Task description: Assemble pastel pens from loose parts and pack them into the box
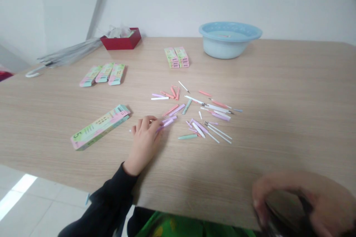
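The left hand (144, 137) lies on the wooden counter (292, 92), its black sleeve (111, 196) running back off the near edge, and its grip is closed on a lilac pen piece (167, 122), whose free end sticks out from the fingertips toward the scattered parts. Just beyond that end lie a pink barrel (170, 110) and a second lilac barrel (177, 109) side by side, with a green cap (187, 106) just past them. Farther out from the grip spreads the loose pile of pen parts (211, 113): thin white refills, pink and lilac barrels, and a green piece (187, 137) lying apart at the near side of the pile. On the other side of the grip, near but not touching the hand, a long pastel pen box (98, 127) lies flat at a slant. Beyond it, well apart, three more boxes (104, 73) lie in a row, and a stack of boxes (177, 57) stands past the pile. A light blue basin (229, 39) and a red tray (121, 39) sit at the far edge. The right hand (303, 202) is low at the near edge, blurred; it curls around something dark, but whether its grip is closed on it I cannot tell.
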### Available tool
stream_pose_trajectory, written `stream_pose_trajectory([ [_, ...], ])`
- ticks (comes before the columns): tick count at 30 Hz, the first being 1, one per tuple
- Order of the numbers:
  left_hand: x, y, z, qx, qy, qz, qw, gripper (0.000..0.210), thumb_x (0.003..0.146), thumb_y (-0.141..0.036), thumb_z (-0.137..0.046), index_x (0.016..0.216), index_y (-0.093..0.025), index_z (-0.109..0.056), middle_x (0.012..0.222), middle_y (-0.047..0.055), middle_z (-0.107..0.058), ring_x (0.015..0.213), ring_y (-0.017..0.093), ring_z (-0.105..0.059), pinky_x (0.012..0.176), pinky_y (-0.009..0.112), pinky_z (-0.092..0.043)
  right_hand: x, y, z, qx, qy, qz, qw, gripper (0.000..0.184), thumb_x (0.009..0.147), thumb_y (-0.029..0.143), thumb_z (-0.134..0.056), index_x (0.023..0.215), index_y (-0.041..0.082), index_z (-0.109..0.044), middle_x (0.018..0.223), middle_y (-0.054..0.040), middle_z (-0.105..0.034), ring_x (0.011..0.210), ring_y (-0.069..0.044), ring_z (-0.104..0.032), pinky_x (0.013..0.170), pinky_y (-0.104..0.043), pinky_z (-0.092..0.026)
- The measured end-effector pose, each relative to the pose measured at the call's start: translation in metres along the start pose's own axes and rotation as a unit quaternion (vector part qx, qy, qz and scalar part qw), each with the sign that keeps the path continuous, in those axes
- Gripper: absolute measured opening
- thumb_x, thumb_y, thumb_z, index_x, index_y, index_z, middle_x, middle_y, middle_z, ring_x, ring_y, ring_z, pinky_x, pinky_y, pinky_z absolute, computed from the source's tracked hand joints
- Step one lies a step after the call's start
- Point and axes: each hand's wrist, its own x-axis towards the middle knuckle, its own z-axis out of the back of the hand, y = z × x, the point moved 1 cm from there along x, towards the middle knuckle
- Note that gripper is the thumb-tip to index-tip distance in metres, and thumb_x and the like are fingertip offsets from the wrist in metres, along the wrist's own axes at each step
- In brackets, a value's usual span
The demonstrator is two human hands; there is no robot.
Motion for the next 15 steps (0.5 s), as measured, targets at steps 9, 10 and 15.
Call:
stream_pose_trajectory([
  [9, -0.008, 0.019, 0.041, -0.578, -0.127, 0.152, 0.791, 0.015, 0.098, -0.027, -0.052, 0.096, -0.018, -0.064, 0.081, 0.003, -0.063, 0.074, 0.016, -0.058, 0.075, 0.026, -0.049, 0.074, 0.05, -0.011, -0.152, -0.056, 0.069, 0.984, 0.03, 0.1, 0.045, -0.05, 0.114, 0.027, -0.068, 0.108, -0.0035, -0.072, 0.1, -0.021, -0.066, 0.09, -0.036, -0.052],
  [10, -0.01, 0.021, 0.042, -0.638, -0.119, 0.173, 0.741, 0.015, 0.099, -0.024, -0.051, 0.097, -0.017, -0.065, 0.078, 0.002, -0.062, 0.069, 0.014, -0.057, 0.071, 0.024, -0.05, 0.083, 0.059, -0.016, -0.172, -0.035, 0.09, 0.98, 0.028, 0.101, 0.041, -0.049, 0.113, 0.026, -0.068, 0.107, -0.0033, -0.072, 0.098, -0.02, -0.066, 0.088, -0.034, -0.052],
  [15, -0.017, 0.028, 0.035, -0.767, -0.075, 0.269, 0.578, 0.022, 0.099, -0.01, -0.043, 0.098, -0.012, -0.065, 0.074, 0.004, -0.065, 0.058, 0.011, -0.061, 0.056, 0.019, -0.055, 0.126, 0.097, -0.032, -0.297, -0.029, 0.188, 0.936, 0.025, 0.1, 0.021, -0.043, 0.106, 0.017, -0.068, 0.105, -0.0074, -0.072, 0.098, -0.021, -0.065, 0.088, -0.036, -0.048],
])
